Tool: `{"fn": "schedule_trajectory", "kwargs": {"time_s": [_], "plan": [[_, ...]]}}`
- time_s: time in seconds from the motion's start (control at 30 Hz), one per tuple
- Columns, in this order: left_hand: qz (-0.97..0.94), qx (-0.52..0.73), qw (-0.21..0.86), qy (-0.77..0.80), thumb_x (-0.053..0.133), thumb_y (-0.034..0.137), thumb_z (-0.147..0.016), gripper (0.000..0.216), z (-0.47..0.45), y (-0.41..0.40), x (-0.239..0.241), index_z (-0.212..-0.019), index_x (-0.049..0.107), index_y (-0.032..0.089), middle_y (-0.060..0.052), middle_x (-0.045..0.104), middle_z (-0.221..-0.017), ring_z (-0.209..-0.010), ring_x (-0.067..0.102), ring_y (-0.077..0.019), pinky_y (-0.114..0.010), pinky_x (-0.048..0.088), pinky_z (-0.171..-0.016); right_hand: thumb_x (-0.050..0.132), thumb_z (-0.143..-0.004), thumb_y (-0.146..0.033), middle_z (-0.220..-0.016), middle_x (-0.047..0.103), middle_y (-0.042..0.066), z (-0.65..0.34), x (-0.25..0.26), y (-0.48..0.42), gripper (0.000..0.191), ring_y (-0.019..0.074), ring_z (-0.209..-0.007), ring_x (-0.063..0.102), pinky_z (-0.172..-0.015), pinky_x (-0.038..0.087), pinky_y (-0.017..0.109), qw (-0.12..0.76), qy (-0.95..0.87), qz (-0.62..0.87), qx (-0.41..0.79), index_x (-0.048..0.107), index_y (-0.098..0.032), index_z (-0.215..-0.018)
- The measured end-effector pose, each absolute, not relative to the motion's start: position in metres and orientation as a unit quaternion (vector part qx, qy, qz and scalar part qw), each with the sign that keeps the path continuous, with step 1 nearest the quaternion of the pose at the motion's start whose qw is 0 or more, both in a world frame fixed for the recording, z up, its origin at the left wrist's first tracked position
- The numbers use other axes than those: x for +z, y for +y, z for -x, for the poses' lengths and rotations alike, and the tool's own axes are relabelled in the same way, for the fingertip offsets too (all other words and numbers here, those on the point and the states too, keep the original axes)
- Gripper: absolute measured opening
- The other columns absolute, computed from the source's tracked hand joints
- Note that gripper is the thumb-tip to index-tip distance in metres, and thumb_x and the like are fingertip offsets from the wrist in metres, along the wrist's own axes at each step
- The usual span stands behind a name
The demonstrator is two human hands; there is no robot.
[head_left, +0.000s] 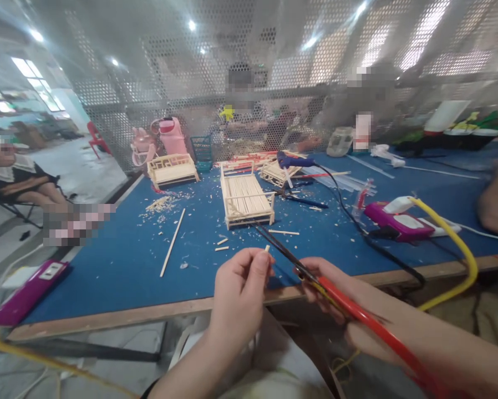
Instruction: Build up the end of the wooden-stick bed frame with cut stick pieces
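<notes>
My left hand (pixel 238 291) is closed in a pinch on a short wooden stick piece (pixel 267 249), held just over the near table edge. My right hand (pixel 321 280) grips red-handled scissors (pixel 340 302) whose dark blades (pixel 274 241) point up and left, their tips close to the stick piece. Beyond them on the blue table top (pixel 120 255) stands a small bed frame made of wooden sticks (pixel 247 197).
A long thin stick (pixel 173 242) and wood chips lie left of centre. Two more stick models (pixel 172 169) (pixel 279 173) stand further back. A blue glue gun (pixel 294 161), a purple device (pixel 392 220) with a yellow cable (pixel 461 249), and a perforated screen (pixel 249 83) are behind. People sit nearby.
</notes>
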State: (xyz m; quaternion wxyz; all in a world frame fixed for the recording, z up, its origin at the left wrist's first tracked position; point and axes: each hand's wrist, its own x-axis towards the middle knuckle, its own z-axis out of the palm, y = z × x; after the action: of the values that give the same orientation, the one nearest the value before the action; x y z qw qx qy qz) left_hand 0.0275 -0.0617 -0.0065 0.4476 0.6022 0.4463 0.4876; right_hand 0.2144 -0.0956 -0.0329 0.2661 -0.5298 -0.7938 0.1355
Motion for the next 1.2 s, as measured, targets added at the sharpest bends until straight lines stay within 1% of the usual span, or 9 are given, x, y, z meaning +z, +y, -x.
{"fn": "schedule_trajectory", "kwargs": {"time_s": [0.1,0.2,0.43,0.53,0.6,0.7,0.8,1.03,1.2], "plan": [[-0.640,0.480,0.405,0.442,0.046,0.036,-0.088,0.031,-0.027,-0.061,-0.002,-0.067,0.057,0.017,0.001,0.054,-0.059,-0.055,0.047,-0.0108,-0.021,0.038,-0.052,0.047,-0.066,-0.008,-0.073,0.065,-0.002,-0.206,-0.027,-0.093,0.065,0.0139,-0.054,0.057,-0.048,0.042,0.021,0.265,-0.783,0.486,0.283,0.041,-0.028,-0.127],[-0.680,0.467,0.348,0.446,0.043,0.033,-0.089,0.032,-0.024,-0.061,-0.002,-0.063,0.054,0.017,0.000,0.055,-0.060,-0.058,0.050,-0.0121,-0.022,0.039,-0.056,0.045,-0.063,-0.006,-0.081,0.066,-0.001,-0.205,-0.005,-0.095,0.069,0.0151,-0.065,0.060,-0.058,0.047,0.023,0.256,-0.765,0.463,0.366,0.040,-0.026,-0.129],[-0.715,0.455,0.303,0.435,0.041,0.028,-0.090,0.032,-0.021,-0.065,-0.002,-0.062,0.052,0.018,0.000,0.056,-0.061,-0.059,0.050,-0.0125,-0.023,0.038,-0.057,0.046,-0.072,-0.017,-0.079,0.065,0.000,-0.200,0.017,-0.102,0.053,0.0166,-0.071,0.062,-0.057,0.048,0.022,0.261,-0.715,0.448,0.468,0.044,-0.025,-0.124],[-0.726,0.452,0.294,0.427,0.041,0.027,-0.091,0.031,-0.021,-0.065,-0.001,-0.063,0.052,0.018,0.000,0.056,-0.060,-0.059,0.051,-0.0124,-0.022,0.039,-0.056,0.048,-0.073,-0.016,-0.079,0.065,0.000,-0.196,0.015,-0.102,0.048,0.0153,-0.070,0.061,-0.059,0.048,0.022,0.260,-0.721,0.459,0.450,0.044,-0.024,-0.120],[-0.729,0.454,0.288,0.423,0.040,0.025,-0.091,0.031,-0.020,-0.065,-0.002,-0.064,0.054,0.018,0.000,0.057,-0.061,-0.059,0.052,-0.0126,-0.022,0.040,-0.056,0.050,-0.071,-0.015,-0.081,0.064,0.000,-0.194,0.010,-0.101,0.044,0.0143,-0.069,0.060,-0.059,0.048,0.022,0.289,-0.712,0.489,0.414,0.044,-0.023,-0.114],[-0.747,0.457,0.256,0.408,0.041,0.021,-0.090,0.027,-0.018,-0.066,-0.003,-0.073,0.062,0.019,-0.002,0.065,-0.071,-0.062,0.056,-0.0131,-0.022,0.042,-0.058,0.054,-0.071,-0.017,-0.080,0.062,0.001,-0.190,0.003,-0.097,0.025,0.0139,-0.067,0.058,-0.060,0.047,0.023,0.318,-0.708,0.542,0.322,0.046,-0.022,-0.094],[-0.778,0.459,0.195,0.383,0.043,0.014,-0.088,0.024,-0.019,-0.069,-0.002,-0.080,0.065,0.019,-0.003,0.069,-0.078,-0.067,0.060,-0.0129,-0.021,0.045,-0.061,0.051,-0.074,-0.020,-0.070,0.057,-0.001,-0.188,-0.002,-0.096,0.007,0.0137,-0.061,0.053,-0.055,0.043,0.024,0.289,-0.744,0.551,0.244,0.045,-0.023,-0.074],[-0.808,0.486,0.045,0.331,0.045,0.002,-0.082,0.022,-0.019,-0.068,-0.002,-0.080,0.060,0.019,-0.003,0.068,-0.076,-0.072,0.061,-0.0139,-0.021,0.047,-0.067,0.046,-0.070,-0.021,-0.069,0.057,0.001,-0.187,0.003,-0.093,0.005,0.0163,-0.060,0.048,-0.054,0.037,0.027,0.240,-0.776,0.548,0.199,0.041,-0.022,-0.070],[-0.812,0.487,0.017,0.320,0.044,0.001,-0.082,0.022,-0.021,-0.067,-0.005,-0.082,0.058,0.017,-0.004,0.068,-0.076,-0.073,0.060,-0.0137,-0.021,0.046,-0.069,0.044,-0.066,-0.019,-0.060,0.053,-0.002,-0.192,0.000,-0.090,0.007,0.0135,-0.052,0.042,-0.048,0.031,0.024,0.233,-0.777,0.541,0.222,0.038,-0.023,-0.067]]}}
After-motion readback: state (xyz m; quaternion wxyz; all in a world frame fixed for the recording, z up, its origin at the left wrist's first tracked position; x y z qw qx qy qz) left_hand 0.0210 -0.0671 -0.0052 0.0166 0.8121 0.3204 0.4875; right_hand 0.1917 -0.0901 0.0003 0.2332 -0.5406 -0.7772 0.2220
